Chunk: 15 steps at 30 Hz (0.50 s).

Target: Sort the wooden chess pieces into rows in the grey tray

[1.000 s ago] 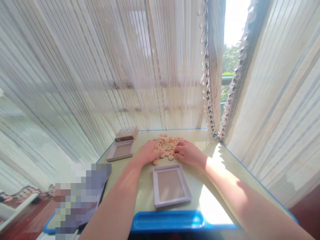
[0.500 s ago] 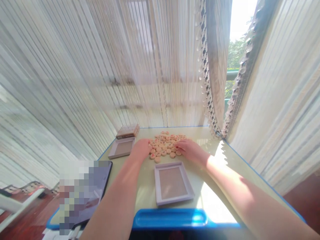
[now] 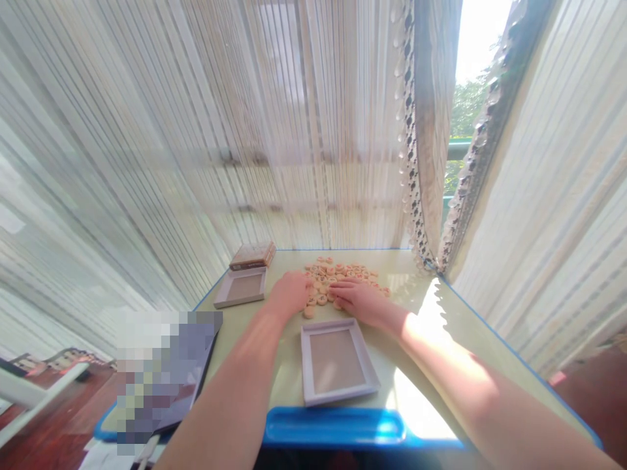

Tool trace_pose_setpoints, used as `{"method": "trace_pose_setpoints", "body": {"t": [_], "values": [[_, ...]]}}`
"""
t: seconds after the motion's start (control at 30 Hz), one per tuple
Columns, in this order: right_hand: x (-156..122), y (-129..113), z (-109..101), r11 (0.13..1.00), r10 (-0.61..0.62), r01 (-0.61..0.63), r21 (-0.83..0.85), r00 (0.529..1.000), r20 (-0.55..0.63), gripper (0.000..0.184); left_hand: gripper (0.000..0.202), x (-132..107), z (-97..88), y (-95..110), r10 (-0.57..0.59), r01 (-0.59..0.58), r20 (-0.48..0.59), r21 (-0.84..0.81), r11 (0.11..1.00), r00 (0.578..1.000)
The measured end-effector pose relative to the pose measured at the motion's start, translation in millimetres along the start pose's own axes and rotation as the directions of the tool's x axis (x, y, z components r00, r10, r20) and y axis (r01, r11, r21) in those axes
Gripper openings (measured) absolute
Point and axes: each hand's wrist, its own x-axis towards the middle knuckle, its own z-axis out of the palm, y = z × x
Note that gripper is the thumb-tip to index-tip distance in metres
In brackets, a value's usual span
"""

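Observation:
Round wooden Chinese chess pieces (image 3: 322, 299), several with red or dark characters, lie in a loose heap on the pale table. My left hand (image 3: 292, 291) rests against the heap's left side, its fingers loosely bent over the nearest pieces and partly hidden. From the right, my right hand (image 3: 361, 300) reaches in with fingers stretched out flat over the pieces. Neither hand has visibly lifted a piece. Closer to me, in front of the heap, lies a shallow open box tray (image 3: 306, 365), showing its bare bottom.
At the back left a second shallow box part (image 3: 221, 303) lies before a brown box (image 3: 253, 256). A tablet-like device (image 3: 193, 365), partly blurred out, lies at the left edge. The table's blue rim (image 3: 337, 425) runs along the front; sheer curtains (image 3: 313, 130) hang behind.
Both hands have moved inward, toward each other, across the heap. My right fingertips now lie further left over the pieces, and my left hand covers more of the left edge.

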Motion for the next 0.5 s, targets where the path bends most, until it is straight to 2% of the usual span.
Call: {"method": "trace_pose_setpoints", "body": {"t": [0.1, 0.23, 0.4, 0.5], "values": [[2.5, 0.4, 0.8, 0.997, 0.036, -0.033, -0.070, 0.998, 0.042, 0.045, 0.030, 0.6, 3.7, 1.6, 0.006, -0.005, -0.018, 0.029, 1.000, 1.000], [7.0, 6.0, 3.2, 0.993, 0.074, -0.067, -0.096, 0.995, 0.073, 0.052, 0.033, 2.8, 6.1, 4.7, 0.060, -0.061, -0.057, -0.020, 0.998, 0.997], [10.0, 9.0, 1.5, 0.984, 0.135, -0.135, -0.115, 0.991, -0.008, 0.046, 0.029, 4.0, 6.4, 9.1, 0.113, -0.118, -0.094, -0.047, 0.992, 0.989], [10.2, 8.2, -0.6, 0.993, 0.089, -0.088, -0.076, 0.996, 0.013, 0.041, 0.029, 3.7, 5.4, 10.6, 0.134, -0.140, -0.100, -0.053, 0.989, 0.986]]}}
